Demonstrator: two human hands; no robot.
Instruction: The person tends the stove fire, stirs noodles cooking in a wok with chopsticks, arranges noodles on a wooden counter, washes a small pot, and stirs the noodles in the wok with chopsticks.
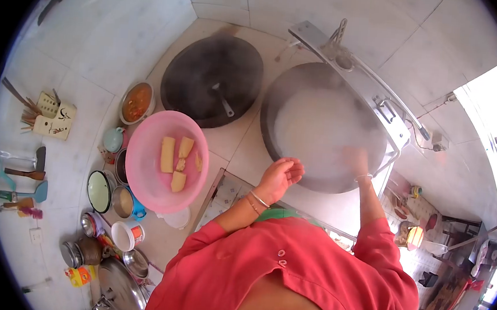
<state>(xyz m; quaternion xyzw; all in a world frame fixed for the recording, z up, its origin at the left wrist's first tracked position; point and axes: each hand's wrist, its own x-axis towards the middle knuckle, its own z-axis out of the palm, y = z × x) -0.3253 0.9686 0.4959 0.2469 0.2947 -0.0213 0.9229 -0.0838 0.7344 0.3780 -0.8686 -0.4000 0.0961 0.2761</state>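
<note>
My left hand [282, 177] hovers by the near rim of a large dark wok [268, 122], palm turned inward. Its fingers are loosely bent, the thumb lies apart, and nothing shows in it. Over the right part of that wok, my right hand [356, 160] reaches down into thick steam. The steam blurs its fingers, so whether it holds anything is hidden. Whitish, steaming contents [314, 125] fill much of the wok. To the left, a pink basin [136, 176] holds several pale yellow blocks [168, 155].
A second dark wok [185, 75] has a ladle [224, 101] lying in it. Left of the basin stand a bowl of orange-red food [136, 103], a green-white enamel bowl [99, 190] and a white tub [126, 236]. A metal rail unit [379, 101] runs along the steaming wok's far right side.
</note>
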